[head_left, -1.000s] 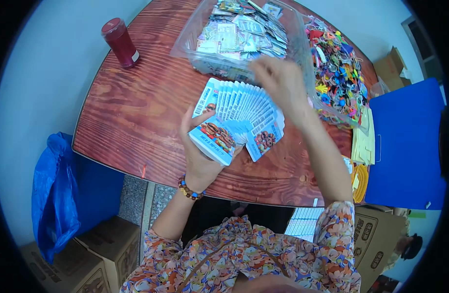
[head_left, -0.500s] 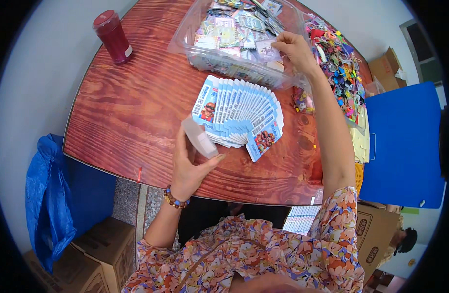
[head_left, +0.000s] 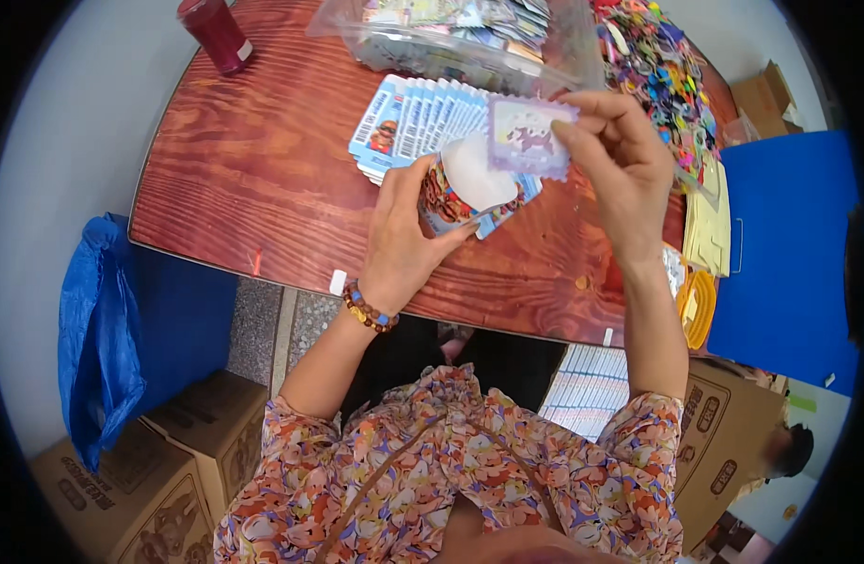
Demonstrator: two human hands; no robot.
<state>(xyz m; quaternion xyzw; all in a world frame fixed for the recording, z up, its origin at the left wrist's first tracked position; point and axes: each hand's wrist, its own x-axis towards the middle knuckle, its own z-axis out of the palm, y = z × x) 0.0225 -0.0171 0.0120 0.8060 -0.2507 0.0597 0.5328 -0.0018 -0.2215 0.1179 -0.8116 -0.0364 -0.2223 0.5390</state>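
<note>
The reddish table (head_left: 272, 169) is filling the middle. The left hand (head_left: 399, 226) is gripping an open printed carton (head_left: 441, 199); at the carton's two o'clock, the right hand (head_left: 629, 155) is pinching a lilac packet (head_left: 526, 141). Fanned cartons (head_left: 422, 113) are lying at eleven, and a clear bin (head_left: 427, 56) is standing farther, at twelve.

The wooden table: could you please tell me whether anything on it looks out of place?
Possibly: a small red strip lies near the front edge of the wooden table, left of the left hand and well apart from the card fan, so it looks like a stray scrap.
</note>
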